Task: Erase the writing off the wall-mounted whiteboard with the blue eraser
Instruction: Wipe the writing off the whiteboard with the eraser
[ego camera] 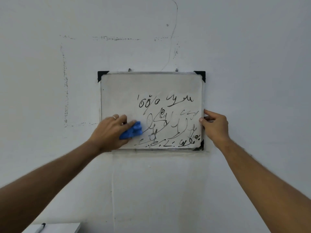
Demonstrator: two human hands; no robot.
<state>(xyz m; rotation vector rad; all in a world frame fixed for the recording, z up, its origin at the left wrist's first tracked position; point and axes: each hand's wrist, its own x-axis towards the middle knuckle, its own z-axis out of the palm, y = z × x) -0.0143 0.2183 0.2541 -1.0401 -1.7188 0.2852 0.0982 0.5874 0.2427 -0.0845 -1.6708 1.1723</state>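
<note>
Whiteboard (127,91) hangs landscape on the wall (50,81), its long axis running left to right, black caps on three visible corners. Black writing (168,120) fills its middle and lower right; the upper and left parts are bare. The blue eraser (132,131) is pressed against the board's lower left area, its long axis tilted, rising toward the right, with that end at the writing's left edge. The left hand (111,132) is closed over it, fingers on top. The right hand (214,126) pinches the board's right edge, thumb on the face. A marker (40,228) lies on a white shelf (67,227) at bottom left.
</note>
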